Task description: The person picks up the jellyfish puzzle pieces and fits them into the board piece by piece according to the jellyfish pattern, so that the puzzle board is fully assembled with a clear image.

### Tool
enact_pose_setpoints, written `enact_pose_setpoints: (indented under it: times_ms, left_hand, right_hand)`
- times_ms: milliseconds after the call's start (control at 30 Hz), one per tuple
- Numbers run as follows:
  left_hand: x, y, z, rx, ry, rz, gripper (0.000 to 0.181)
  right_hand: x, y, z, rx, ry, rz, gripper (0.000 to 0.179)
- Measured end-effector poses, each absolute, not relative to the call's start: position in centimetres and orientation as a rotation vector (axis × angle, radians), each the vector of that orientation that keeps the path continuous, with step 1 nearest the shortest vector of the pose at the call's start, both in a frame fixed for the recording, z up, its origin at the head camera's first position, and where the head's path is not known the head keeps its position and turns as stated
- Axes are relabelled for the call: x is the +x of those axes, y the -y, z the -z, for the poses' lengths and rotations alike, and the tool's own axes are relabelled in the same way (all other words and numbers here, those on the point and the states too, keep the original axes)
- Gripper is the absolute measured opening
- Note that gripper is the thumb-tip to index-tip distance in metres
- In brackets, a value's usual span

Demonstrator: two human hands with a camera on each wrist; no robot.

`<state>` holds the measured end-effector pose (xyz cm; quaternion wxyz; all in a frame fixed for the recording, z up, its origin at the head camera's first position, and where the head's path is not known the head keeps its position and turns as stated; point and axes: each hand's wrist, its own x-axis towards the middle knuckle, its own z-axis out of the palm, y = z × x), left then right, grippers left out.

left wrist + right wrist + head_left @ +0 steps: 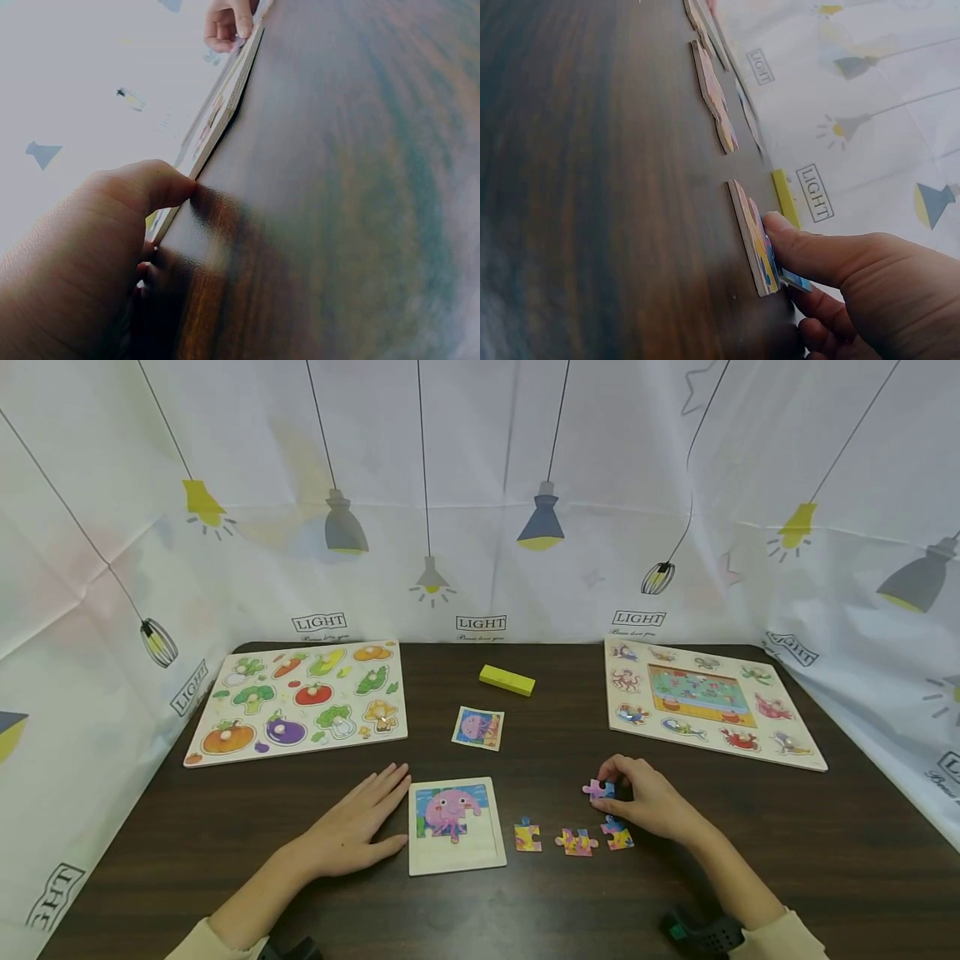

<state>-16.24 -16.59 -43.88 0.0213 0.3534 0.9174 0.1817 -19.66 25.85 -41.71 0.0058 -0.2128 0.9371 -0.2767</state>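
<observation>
Flat on the table in the head view, my left hand (348, 827) has its fingers spread, with thumb and fingertips against the left edge of a square wooden puzzle board (483, 850). The board holds a partly assembled pink octopus picture (447, 810); its right and lower areas show bare wood. My right hand (652, 797) pinches a pink and blue jigsaw piece (597, 789) between thumb and fingers. Just below it lies a blue and yellow piece (619, 837). Two more pieces, a pink and yellow one (576, 842) and a yellow one (527, 838), lie between it and the board.
A small octopus picture card (477, 727) and a yellow block (507, 680) lie behind the board. At the back left is a vegetable puzzle board (348, 703); a sea-animal puzzle board (633, 679) is at the back right. A printed curtain (480, 527) surrounds the table.
</observation>
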Motion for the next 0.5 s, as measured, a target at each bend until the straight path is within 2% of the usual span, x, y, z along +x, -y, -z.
enact_pose_setpoints:
  times_ms: [233, 500]
  left_hand:
    - [-16.3, 16.56, 43.89, 1.102, -2.845, -0.563, 0.073]
    - [-16.31, 16.66, 44.0, 1.101, -2.846, -0.561, 0.073]
  right_hand:
    - [-19.64, -25.75, 41.74, -0.687, -2.924, 0.874, 0.03]
    - [-19.58, -25.07, 41.5, -0.73, -2.897, 0.941, 0.018]
